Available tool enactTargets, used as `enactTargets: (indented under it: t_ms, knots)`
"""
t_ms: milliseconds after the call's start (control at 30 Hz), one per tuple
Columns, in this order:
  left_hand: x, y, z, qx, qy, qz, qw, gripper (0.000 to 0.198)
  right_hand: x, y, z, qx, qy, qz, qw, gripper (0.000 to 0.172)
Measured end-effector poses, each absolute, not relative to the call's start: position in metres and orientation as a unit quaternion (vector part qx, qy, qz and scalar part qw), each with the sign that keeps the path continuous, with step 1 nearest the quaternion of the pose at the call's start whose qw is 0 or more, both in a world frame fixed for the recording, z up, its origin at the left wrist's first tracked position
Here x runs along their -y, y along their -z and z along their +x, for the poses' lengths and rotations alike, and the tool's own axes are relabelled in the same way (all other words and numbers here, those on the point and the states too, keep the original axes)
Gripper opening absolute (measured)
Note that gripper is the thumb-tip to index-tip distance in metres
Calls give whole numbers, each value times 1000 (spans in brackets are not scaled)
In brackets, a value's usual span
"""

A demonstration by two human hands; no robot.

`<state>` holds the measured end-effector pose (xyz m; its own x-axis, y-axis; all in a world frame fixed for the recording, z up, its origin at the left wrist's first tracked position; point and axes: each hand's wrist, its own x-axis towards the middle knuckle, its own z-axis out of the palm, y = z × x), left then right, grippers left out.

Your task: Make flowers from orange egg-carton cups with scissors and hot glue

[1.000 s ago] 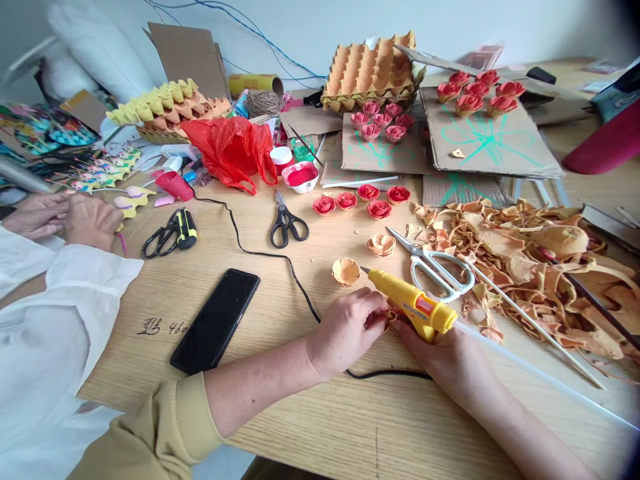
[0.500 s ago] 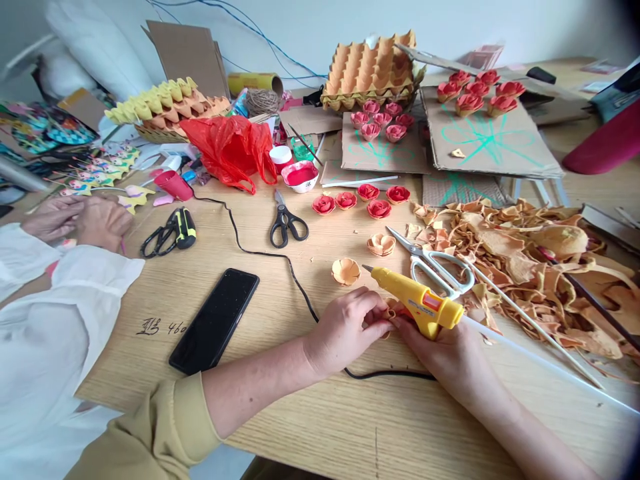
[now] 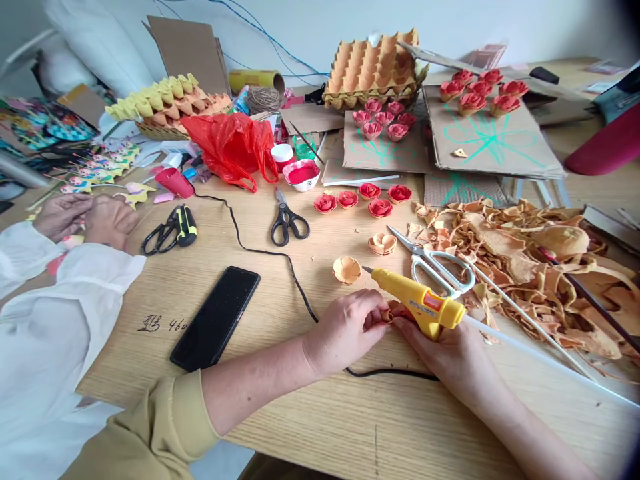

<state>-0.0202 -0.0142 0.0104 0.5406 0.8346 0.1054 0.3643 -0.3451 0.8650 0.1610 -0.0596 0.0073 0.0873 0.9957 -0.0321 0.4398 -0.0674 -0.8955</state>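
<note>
Between its fingertips my left hand (image 3: pixel 347 330) pinches a small curled piece of orange egg-carton pulp (image 3: pixel 389 316), mostly covered by the fingers. My right hand (image 3: pixel 457 357) is wrapped round a yellow hot glue gun (image 3: pixel 417 299), its nozzle pointing left; the thumb and fingers of that hand also reach the curled piece. Just beyond the nozzle sits an unpainted cup with petal edges (image 3: pixel 347 270), and behind it a layered unpainted paper flower (image 3: pixel 382 243). White-handled scissors (image 3: pixel 440 267) lie close behind the glue gun.
Orange pulp scraps (image 3: pixel 530 260) are heaped at right. A phone (image 3: pixel 216 319), a black cord (image 3: pixel 260 251) and black scissors (image 3: pixel 287 220) lie at left and centre. Red flowers (image 3: pixel 380 207) stand behind, near a red paint bowl (image 3: pixel 301 175). A co-worker's hands (image 3: pixel 107 220) are at left.
The view has shifted very slightly. My left fingers have moved a little around the curled piece, and less of it shows below them; the glue gun stays in my right hand.
</note>
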Motion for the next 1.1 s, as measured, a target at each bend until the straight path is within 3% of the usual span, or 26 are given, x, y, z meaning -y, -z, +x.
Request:
enactTargets:
  t_ms: [267,500,900,1100]
  knots:
    - [13,-11,-19,-387,-263,796,385,16,60,-3,165,563,-400,-619,374,26]
    - [14,-9,-16,-385,-264,817,338,16,57,-19,167,537,-377,-615,437,20]
    - [0,-18,-26,-379,-449,755,290,12,71,-32,168,474,-463,-574,482,35]
    - [-8,-26,-31,-398,-475,743,253,5,75,-28,168,507,-439,-573,470,31]
